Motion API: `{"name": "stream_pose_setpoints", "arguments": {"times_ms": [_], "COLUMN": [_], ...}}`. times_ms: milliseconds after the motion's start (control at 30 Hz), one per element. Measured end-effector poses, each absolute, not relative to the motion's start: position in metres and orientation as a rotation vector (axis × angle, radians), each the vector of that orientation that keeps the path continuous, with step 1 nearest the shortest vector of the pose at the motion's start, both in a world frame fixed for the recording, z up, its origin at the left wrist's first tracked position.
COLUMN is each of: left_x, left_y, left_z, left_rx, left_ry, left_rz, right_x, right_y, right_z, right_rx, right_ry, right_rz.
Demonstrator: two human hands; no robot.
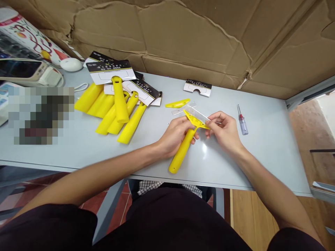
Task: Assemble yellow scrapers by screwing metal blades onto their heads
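Observation:
My left hand [176, 134] is closed around the neck of a yellow scraper [183, 150], whose handle slants down toward the table's front edge. A thin clear-and-silver blade [198, 113] lies along the scraper's wide head. My right hand [225, 130] pinches the blade's right end against the head; part of the grip is hidden by the fingers. Just beyond the head are a loose yellow cover piece [178, 103] and another flat, see-through strip [178, 111]. A screwdriver [243, 124] with a clear handle and red collar lies to the right of my right hand.
Several yellow scrapers [132, 123] with black-and-white cards [111, 72] are piled at the left. One folded card [197, 88] stands near the cardboard wall [183, 38] at the back. A handheld device [28, 71] and a white mouse [71, 64] are at the far left.

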State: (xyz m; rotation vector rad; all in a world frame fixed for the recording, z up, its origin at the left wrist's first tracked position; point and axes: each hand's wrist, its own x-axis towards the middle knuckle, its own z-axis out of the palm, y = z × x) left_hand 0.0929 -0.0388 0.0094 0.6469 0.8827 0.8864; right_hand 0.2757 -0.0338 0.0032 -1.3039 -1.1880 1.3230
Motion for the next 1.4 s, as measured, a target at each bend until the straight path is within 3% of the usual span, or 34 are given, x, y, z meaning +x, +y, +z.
{"name": "stream_pose_setpoints", "arguments": {"times_ms": [333, 833, 933, 1100, 1233, 1400], "left_x": [0.096, 0.096, 0.096, 0.094, 0.088, 0.08], "left_y": [-0.041, -0.045, -0.051, -0.056, -0.047, -0.036], "left_z": [0.008, 0.013, 0.016, 0.022, 0.025, 0.031], "left_rx": [0.665, 0.622, 0.615, 0.61, 0.607, 0.592], "left_ry": [0.836, 0.836, 0.812, 0.795, 0.774, 0.865], "left_rz": [0.911, 0.911, 0.89, 0.852, 0.914, 0.998], "right_x": [0.275, 0.287, 0.3, 0.305, 0.295, 0.288], "right_y": [-0.033, -0.021, -0.01, -0.009, -0.019, -0.016], "right_z": [0.002, -0.004, -0.01, -0.017, -0.019, -0.021], "right_rx": [-1.338, -1.279, -1.325, -1.347, -1.338, -1.379], "right_ry": [-1.339, -1.221, -1.343, -2.005, -2.331, -2.353], "right_rz": [1.145, 1.172, 0.967, 0.453, 0.28, 0.279]}}
